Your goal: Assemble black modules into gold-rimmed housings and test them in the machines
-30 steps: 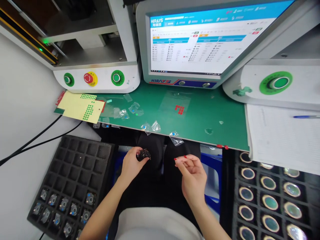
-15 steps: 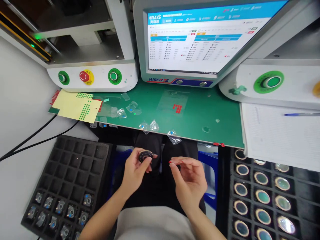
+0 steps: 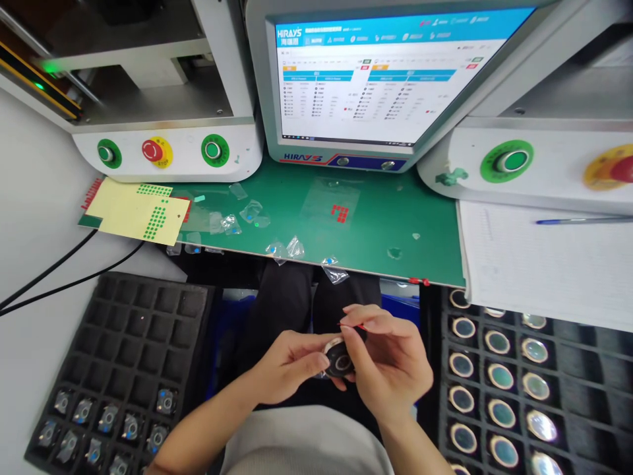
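Note:
My left hand (image 3: 289, 366) grips a round black part (image 3: 336, 365), a disc with a pale rim and a ring at its centre, between thumb and fingers. Close against it on the right is my right hand (image 3: 393, 359), thumb and forefinger pinched on a small red sticker (image 3: 362, 326). The sticker sits just above the disc's upper edge; whether the two touch I cannot tell. Both hands are over my lap, in front of the green table. Similar red stickers (image 3: 339, 213) lie on a clear sheet (image 3: 316, 201) on the table.
A black tray (image 3: 143, 330) with several wrapped parts stands at left. Another tray (image 3: 576, 369) holds round, glassy-faced parts at right. Beyond the green table top (image 3: 376, 244) are a monitor (image 3: 346, 86) and machines with buttons. Plastic film scraps (image 3: 295, 247) lie along the table edge.
My left hand has moved right with the black disc, turning it, and now meets my right hand. The view has shifted slightly right.

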{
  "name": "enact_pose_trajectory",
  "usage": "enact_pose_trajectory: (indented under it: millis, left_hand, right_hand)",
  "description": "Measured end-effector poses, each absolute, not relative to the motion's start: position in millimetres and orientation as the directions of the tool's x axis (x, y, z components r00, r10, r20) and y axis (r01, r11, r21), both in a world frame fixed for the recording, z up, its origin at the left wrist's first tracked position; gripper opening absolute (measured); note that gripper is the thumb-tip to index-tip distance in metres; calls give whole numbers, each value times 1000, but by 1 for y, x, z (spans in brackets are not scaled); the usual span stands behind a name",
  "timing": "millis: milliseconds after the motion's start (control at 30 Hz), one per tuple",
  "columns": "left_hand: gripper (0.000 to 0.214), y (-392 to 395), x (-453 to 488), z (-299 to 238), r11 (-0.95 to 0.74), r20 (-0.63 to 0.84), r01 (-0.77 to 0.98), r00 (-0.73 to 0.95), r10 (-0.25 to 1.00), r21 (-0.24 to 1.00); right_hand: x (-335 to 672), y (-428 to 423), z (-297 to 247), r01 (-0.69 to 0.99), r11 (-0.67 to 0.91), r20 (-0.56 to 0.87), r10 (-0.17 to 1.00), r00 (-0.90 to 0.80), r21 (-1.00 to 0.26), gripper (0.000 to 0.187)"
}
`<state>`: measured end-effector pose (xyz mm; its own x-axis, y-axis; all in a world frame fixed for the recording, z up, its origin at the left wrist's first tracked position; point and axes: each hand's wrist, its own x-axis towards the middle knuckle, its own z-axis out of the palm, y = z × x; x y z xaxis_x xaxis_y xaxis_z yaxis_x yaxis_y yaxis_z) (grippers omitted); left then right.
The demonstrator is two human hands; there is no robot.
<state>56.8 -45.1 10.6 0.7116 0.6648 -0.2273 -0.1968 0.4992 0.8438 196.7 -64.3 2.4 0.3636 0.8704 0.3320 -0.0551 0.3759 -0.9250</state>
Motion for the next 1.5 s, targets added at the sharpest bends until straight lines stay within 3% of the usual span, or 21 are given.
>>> enact_pose_trajectory:
  millis: [100, 167, 267, 400, 500, 600, 967, 1500]
  left_hand:
    - [44, -48, 60, 2, 604, -215, -354, 711, 670, 714]
    - [48, -50, 59, 1, 556, -200, -405, 649, 734, 726]
    - [57, -51, 55, 5, 318, -101, -368, 504, 858, 874]
    - [62, -47, 48, 16, -78, 129, -146, 387, 913, 986]
    - [60, -44, 47, 24, -384, 335, 61, 376, 864, 921]
    - [51, -42, 48, 30, -547, 450, 171, 401, 798, 819]
    - [41, -40, 51, 33, -622, 509, 194, 419, 752, 759]
    - [46, -40, 53, 32, -613, 511, 147, 423, 748, 776]
  right_hand:
    - [199, -65, 6, -35, 421, 386, 860, 335, -907, 41]
    - [203, -67, 9, 27, 463, 443, 827, 346, -886, 44]
    - [209, -74, 18, 78, 464, 459, 814, 355, -883, 48]
    - [215, -89, 29, 53, 393, 390, 870, 302, -918, 46]
    - [217, -96, 34, 44, 333, 333, 904, 270, -942, 42]
    - [217, -99, 37, 83, 297, 308, 923, 229, -951, 39]
    - [219, -95, 49, 193, 272, 304, 939, 161, -943, 32]
    - [221, -99, 44, 109, 246, 263, 946, 188, -963, 38]
